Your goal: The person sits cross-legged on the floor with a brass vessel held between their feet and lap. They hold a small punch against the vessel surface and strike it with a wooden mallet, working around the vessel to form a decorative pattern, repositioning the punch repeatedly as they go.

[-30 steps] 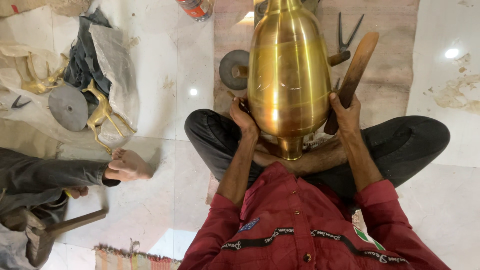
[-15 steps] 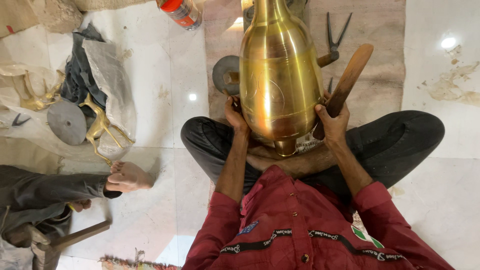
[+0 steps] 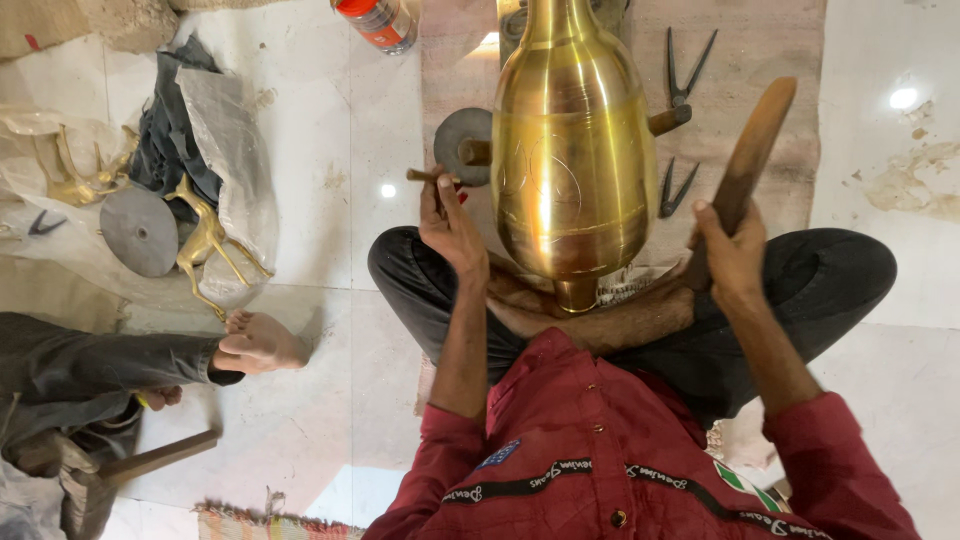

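brass vase upright, base between crossed legs | left hand closed on small punch beside vase wall | right hand wrapped round wooden mallet, raised | set punch square, strike lightly to avoid dents

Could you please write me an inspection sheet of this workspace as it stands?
Surface: pale tiled floor, a mat under the tools.
Job's things: brass vase propped in the lap.
Hands: left hand grips a small punch; right hand grips a wooden mallet.
Clutter: pliers, dividers, brass deer, grey disc, can, hammer.
Cables: nothing seen.
Surroundings: another person's foot.
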